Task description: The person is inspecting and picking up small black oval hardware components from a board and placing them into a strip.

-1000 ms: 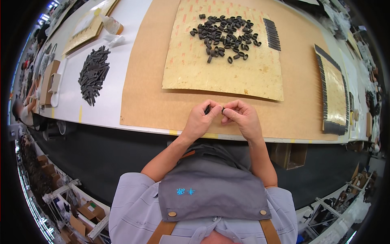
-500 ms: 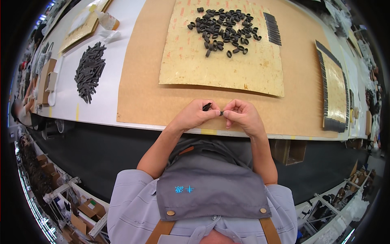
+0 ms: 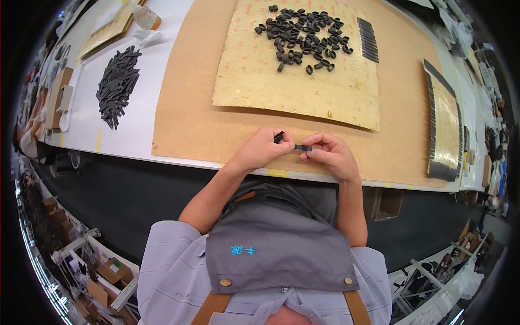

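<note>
Pinching a short black strip [image 3: 302, 147] between two hands now, out in front of the apron [image 3: 281, 254] and over the brown paper [image 3: 184, 135], with both ends gripped and only the middle stretch on show! Clamping at one end with the left hand [image 3: 266, 147], thumb and forefinger together on the strip, and carrying a second dark piece [image 3: 279, 137] too, poking up out of the same fist. Cannot tell how far down into the palm. Clamping at the other end with the right hand [image 3: 331, 156], thumb against fingertips, tight on the strip. Just beyond the knuckles, near edge of a yellow board [image 3: 298, 103], and up on top, a loose scatter of black loops [image 3: 309, 38], tumbled every which way. Right beside the loops, at the board's right side, a neat row of strips [image 3: 368, 40], laid flat, side by side. Over to the far right, a second board [image 3: 445, 119], fringed with dark strips along both long sides. Swinging left, a jumbled pile [image 3: 118, 84] of black strips on the white table [image 3: 81, 130]; behind that, a bottle [image 3: 147, 18] near crumpled plastic [image 3: 147, 37]. Farther left, a carton [image 3: 58, 100], and near it, at the rim, another person [image 3: 28, 142], blurred.
</note>
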Action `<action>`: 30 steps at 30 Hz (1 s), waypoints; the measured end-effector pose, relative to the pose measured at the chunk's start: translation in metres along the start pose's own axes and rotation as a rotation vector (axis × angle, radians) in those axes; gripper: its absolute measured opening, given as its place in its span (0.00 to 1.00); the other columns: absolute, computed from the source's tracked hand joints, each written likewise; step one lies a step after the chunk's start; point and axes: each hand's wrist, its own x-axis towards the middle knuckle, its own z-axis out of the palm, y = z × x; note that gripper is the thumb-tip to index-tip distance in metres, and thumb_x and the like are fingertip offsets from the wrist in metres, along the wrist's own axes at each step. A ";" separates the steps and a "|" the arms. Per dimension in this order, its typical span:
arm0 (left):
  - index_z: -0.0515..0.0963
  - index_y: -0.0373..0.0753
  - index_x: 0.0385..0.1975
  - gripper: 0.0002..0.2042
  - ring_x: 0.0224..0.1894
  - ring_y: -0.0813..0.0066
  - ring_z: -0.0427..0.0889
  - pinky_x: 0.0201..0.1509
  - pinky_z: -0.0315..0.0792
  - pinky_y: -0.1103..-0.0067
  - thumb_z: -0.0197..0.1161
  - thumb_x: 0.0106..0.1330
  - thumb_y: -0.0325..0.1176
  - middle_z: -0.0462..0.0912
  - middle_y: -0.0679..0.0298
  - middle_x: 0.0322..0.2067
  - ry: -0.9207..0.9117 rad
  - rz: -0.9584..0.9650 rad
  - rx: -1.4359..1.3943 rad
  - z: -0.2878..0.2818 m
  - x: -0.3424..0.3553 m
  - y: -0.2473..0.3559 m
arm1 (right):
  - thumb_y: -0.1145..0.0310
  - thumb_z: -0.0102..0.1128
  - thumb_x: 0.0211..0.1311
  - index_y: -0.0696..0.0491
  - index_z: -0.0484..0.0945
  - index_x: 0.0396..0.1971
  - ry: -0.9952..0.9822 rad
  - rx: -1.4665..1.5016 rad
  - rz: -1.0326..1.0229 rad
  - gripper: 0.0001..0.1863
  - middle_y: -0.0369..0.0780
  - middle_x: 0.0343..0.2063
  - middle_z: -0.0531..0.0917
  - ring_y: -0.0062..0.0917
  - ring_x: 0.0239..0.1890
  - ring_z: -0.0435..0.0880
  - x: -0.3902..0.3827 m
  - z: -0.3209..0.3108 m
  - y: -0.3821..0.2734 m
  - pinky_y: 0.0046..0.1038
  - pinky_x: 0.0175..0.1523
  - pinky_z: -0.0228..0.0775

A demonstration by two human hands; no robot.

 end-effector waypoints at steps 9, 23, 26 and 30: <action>0.75 0.36 0.24 0.08 0.24 0.89 0.63 0.26 0.58 0.87 0.60 0.59 0.33 0.68 0.76 0.20 -0.002 0.030 0.082 0.002 0.003 -0.006 | 0.76 0.58 0.59 0.61 0.75 0.34 0.050 -0.065 0.098 0.05 0.41 0.29 0.82 0.23 0.32 0.84 0.002 0.008 -0.008 0.20 0.39 0.76; 0.74 0.35 0.21 0.08 0.22 0.88 0.62 0.23 0.59 0.84 0.59 0.56 0.33 0.67 0.75 0.17 0.046 0.037 0.091 0.004 0.005 -0.006 | 0.76 0.59 0.57 0.59 0.72 0.30 0.182 -0.106 0.006 0.05 0.36 0.25 0.79 0.17 0.26 0.81 0.007 0.018 0.004 0.18 0.34 0.75; 0.74 0.35 0.21 0.08 0.22 0.88 0.62 0.23 0.58 0.84 0.59 0.57 0.33 0.67 0.76 0.17 0.045 0.034 0.094 0.004 0.005 -0.007 | 0.76 0.59 0.56 0.59 0.72 0.30 0.191 -0.106 0.005 0.05 0.36 0.25 0.79 0.17 0.26 0.81 0.008 0.018 0.005 0.18 0.34 0.74; 0.74 0.35 0.21 0.08 0.21 0.88 0.61 0.23 0.58 0.84 0.59 0.57 0.33 0.66 0.76 0.17 0.047 0.010 0.103 0.004 0.004 -0.004 | 0.76 0.59 0.56 0.59 0.72 0.30 0.205 -0.107 0.007 0.05 0.36 0.25 0.78 0.17 0.26 0.81 0.008 0.019 0.004 0.17 0.34 0.74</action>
